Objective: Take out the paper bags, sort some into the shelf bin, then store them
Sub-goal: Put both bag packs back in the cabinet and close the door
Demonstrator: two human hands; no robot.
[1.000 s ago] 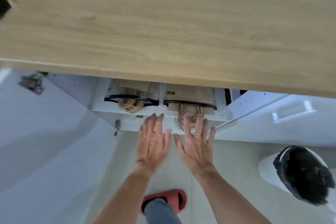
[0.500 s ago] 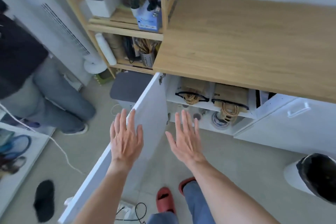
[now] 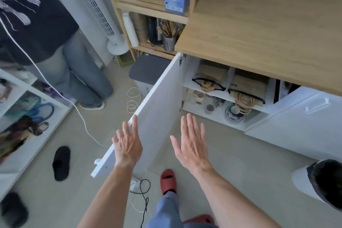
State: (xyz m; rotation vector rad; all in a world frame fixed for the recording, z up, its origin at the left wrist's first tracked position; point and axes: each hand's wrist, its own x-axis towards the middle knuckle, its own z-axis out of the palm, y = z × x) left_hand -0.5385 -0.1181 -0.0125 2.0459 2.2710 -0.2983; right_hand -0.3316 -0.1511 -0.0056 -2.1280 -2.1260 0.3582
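Both hands are held out, palms down, holding nothing. The left hand (image 3: 127,144) has straight fingers close together, fingertips touching the top edge of the open white cabinet door (image 3: 157,116). The right hand (image 3: 190,142) hovers with fingers slightly spread. Brown paper bags (image 3: 248,84) stand in two bins on the cabinet's upper shelf (image 3: 192,87), under the wooden worktop (image 3: 259,29).

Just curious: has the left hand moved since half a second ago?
Yes. The left hand has gone leftward to the cabinet door, its fingers now at the door's edge.
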